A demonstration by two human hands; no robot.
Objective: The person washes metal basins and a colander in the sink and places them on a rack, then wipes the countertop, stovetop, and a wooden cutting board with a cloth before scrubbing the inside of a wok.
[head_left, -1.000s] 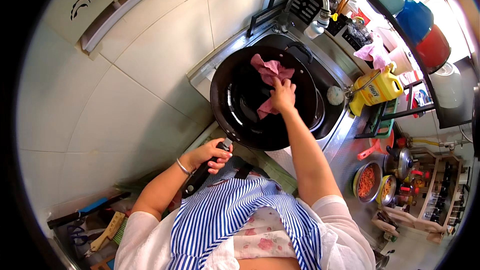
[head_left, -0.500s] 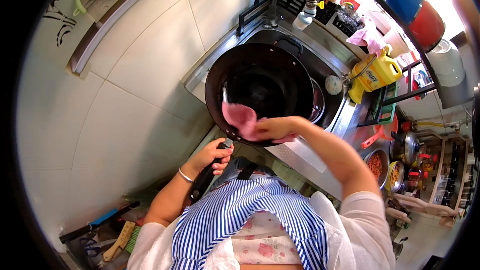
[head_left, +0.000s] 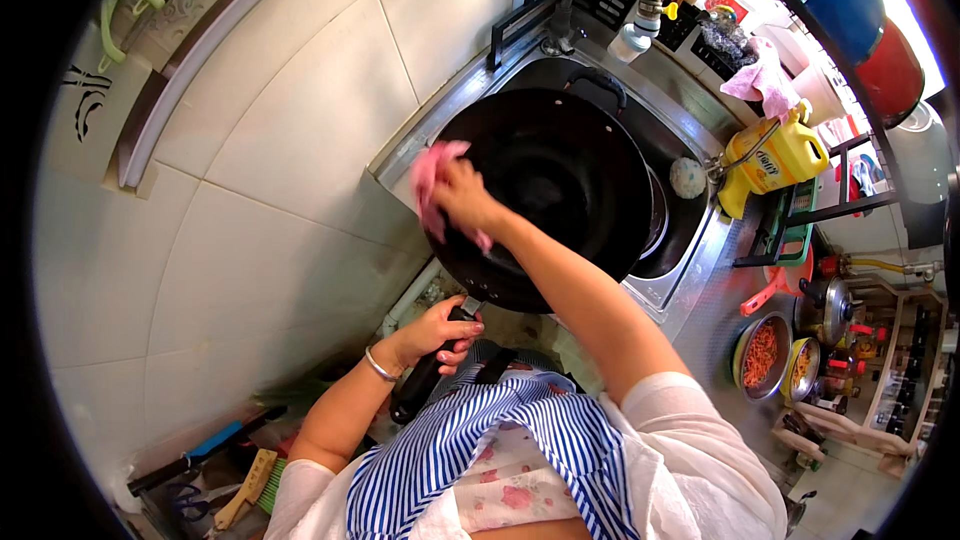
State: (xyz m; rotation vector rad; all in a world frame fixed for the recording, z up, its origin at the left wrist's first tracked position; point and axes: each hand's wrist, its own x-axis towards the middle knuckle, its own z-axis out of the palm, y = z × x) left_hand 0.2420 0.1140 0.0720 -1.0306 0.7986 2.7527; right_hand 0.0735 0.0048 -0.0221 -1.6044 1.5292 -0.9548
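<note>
A large black wok (head_left: 560,205) rests over the sink, its inside tilted up toward me. My left hand (head_left: 440,332) is closed round the wok's black long handle (head_left: 416,385) near the rim. In my right hand (head_left: 465,198) is a pink cloth (head_left: 428,183), pressed over the wok's left rim. The fingers are partly hidden by the cloth. On the wok's far side is a small black loop handle (head_left: 598,88).
The metal sink (head_left: 680,270) lies beneath the wok, with a curved faucet (head_left: 640,10) above. To the right stand a yellow jug (head_left: 775,158), a bowl of shredded orange food (head_left: 762,355) and a lidded pot (head_left: 828,308). A tiled wall (head_left: 270,240) borders the left.
My right hand has carried the pink cloth up and left, from the wok's near rim to its left rim. The left hand keeps its hold on the handle.
</note>
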